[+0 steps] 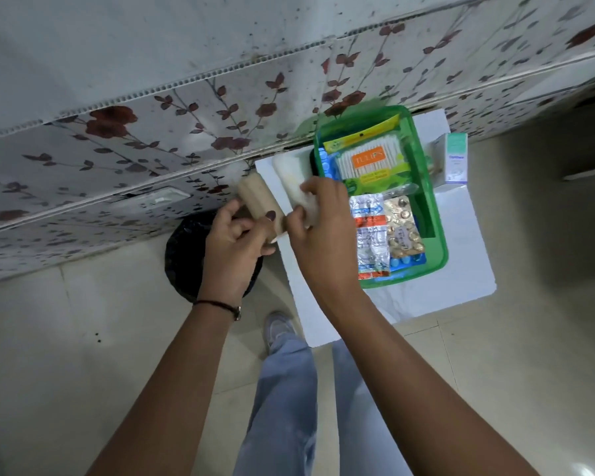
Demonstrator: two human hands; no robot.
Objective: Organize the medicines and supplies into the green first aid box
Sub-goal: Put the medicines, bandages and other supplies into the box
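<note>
The white table fills the centre-right of the view, its far edge against the floral-patterned wall. On it, toward two o'clock from the hands, sits the green first aid box, open. Inside at its twelve o'clock end lies a cotton swab pack with an orange label reading "TULIPS". At the six o'clock end lie a silver blister strip with small red and blue print too fine to read, and beside it, at three o'clock, a gold blister strip. Outside the box at its three o'clock stands a small white and teal carton; its writing is blurred. The left hand is closed around a beige bandage roll, off the table's nine o'clock edge above a black bin. The right hand pinches a white bandage roll between fingers and thumb, just beside the box's nine o'clock wall.
</note>
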